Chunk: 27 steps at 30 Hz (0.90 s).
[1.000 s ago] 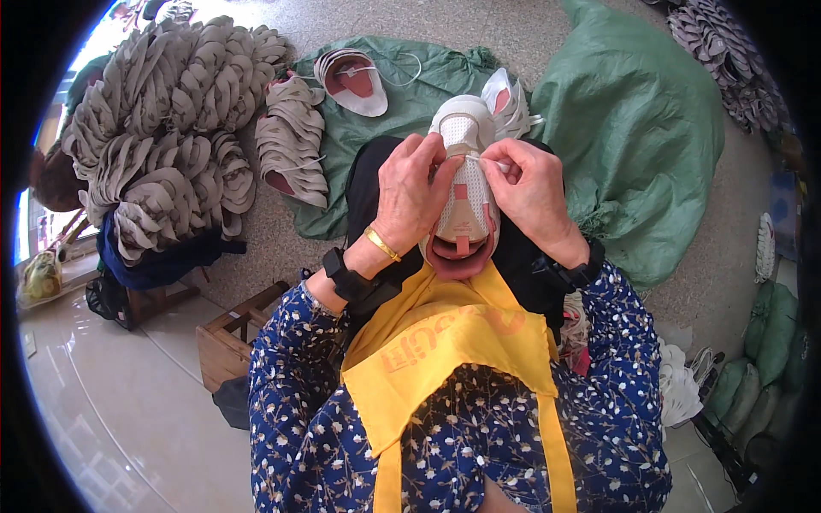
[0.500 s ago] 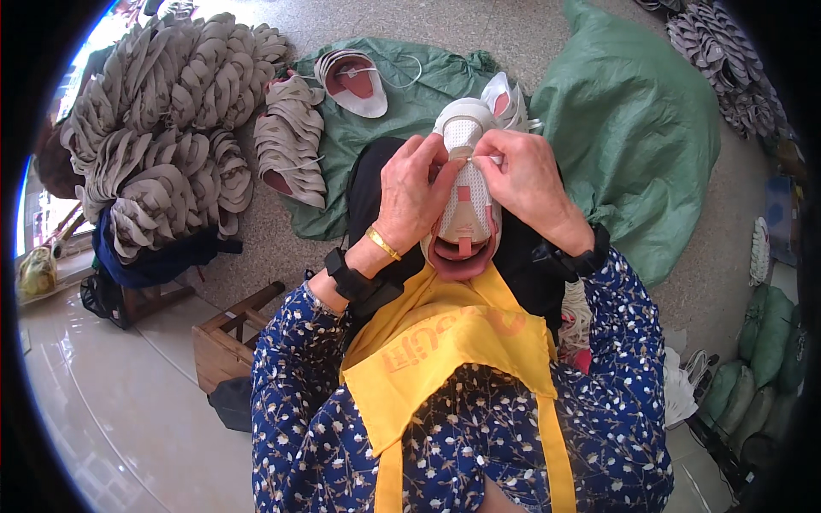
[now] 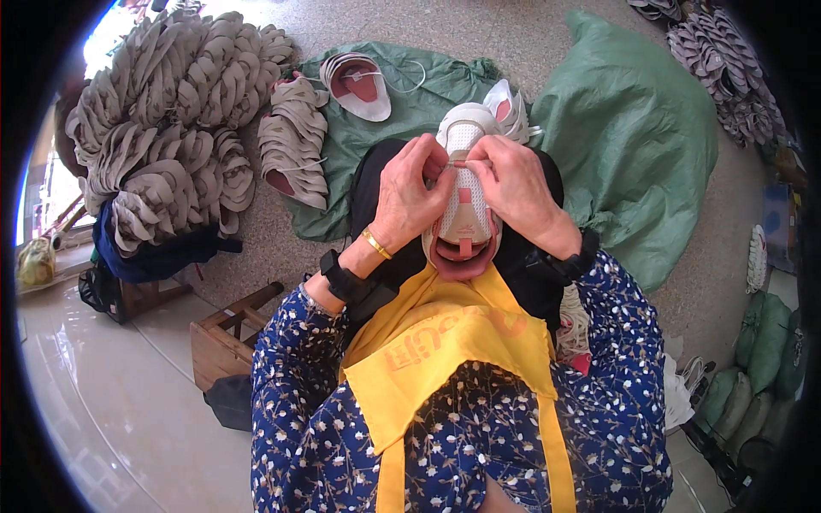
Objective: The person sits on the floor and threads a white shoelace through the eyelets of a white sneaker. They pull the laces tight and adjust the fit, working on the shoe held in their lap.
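- The yellow apron [image 3: 445, 338] carries large orange letters, which are upside down from this view; a small mark on the tongue of the shoe [image 3: 466, 209] is too fine to be read.
- This white and beige shoe is between the two hands, above the dark-clothed lap, its toe pointing away and its pink-lined opening near the apron.
- The left hand [image 3: 413, 184] has its thumb and forefinger bent at the shoe's lacing area, on the left side.
- The right hand [image 3: 520, 192] has curled fingers at the same place, from the right; whether either hand clamps something, I cannot tell.
- The floor [image 3: 530, 30] is speckled grey in the upper part, and shiny pale tiles [image 3: 111, 376] are at lower left.
- On the flat green sheet [image 3: 368, 162] there lie a pink-lined upper [image 3: 359, 90] and a row of nested grey uppers [image 3: 291, 145].
- A bulging green sack [image 3: 641, 162] stands to the right; its content is hidden.
- A big pile of grey pieces [image 3: 175, 94] rests over dark blue cloth [image 3: 158, 261].
- A wooden stool [image 3: 218, 352] is near a black bag [image 3: 231, 402].
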### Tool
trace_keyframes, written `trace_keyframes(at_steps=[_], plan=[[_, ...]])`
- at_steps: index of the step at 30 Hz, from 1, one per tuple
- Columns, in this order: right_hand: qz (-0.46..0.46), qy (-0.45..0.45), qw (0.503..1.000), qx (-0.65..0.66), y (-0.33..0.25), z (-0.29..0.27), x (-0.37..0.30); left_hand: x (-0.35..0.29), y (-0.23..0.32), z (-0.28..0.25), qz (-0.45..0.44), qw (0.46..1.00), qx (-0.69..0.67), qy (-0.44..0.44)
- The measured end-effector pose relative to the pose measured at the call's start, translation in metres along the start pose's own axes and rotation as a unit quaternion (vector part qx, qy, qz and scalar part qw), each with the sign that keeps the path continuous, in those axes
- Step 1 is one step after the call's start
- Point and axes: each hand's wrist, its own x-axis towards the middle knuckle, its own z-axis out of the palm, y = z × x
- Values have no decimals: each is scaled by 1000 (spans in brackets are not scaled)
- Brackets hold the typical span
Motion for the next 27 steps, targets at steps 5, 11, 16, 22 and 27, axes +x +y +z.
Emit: trace_keyframes(at_steps=[5,11,16,22,27], plan=[[-17,-34,999,-18,-7,-9,3,0,-6,2,16,1000,-1,-1],[-16,-31,999,-18,8,0,9,11,-12,1,-15,999,-18,-44],[7,-31,999,28,11,-10,5,16,-28,-4,0,998,-13,-63],[35,-31,997,53,15,-13,1,15,-18,-24,-12,996,-6,-88],[-8,-11,999,29,12,-7,6,16,-16,-12,12,996,-14,-87]])
